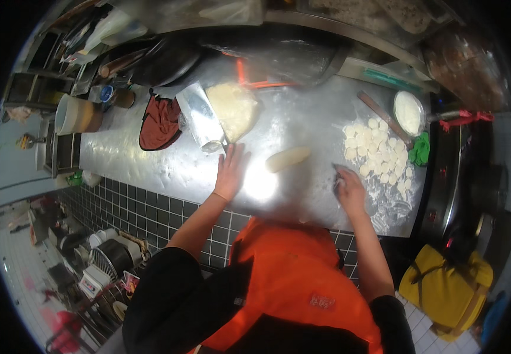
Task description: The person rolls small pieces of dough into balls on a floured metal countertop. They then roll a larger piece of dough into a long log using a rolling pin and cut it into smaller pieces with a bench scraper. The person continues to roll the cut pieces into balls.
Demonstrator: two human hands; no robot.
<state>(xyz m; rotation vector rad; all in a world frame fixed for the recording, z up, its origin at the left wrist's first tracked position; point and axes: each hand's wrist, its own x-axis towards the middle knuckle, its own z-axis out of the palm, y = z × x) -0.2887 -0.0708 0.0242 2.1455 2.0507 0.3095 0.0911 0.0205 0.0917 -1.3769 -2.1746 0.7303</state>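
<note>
A pale roll of dough lies on the metal worktop between my two hands. My left hand is spread over the worktop to the left of the roll, its fingertips near the lower end of a shiny metal cleaver-like blade; whether it touches the handle cannot be told. Beside the blade sits a large lump of dough. To the right of the roll, my right hand is partly curled over the worktop, with a dark shape by its fingers that is too blurred to name. Many small flattened dough pieces lie farther right.
Behind the dough pieces are a wooden rolling pin and a bowl of white flour, with a green cloth or bag near them. A dark red cloth, a lidded jar and a plastic tub stand left.
</note>
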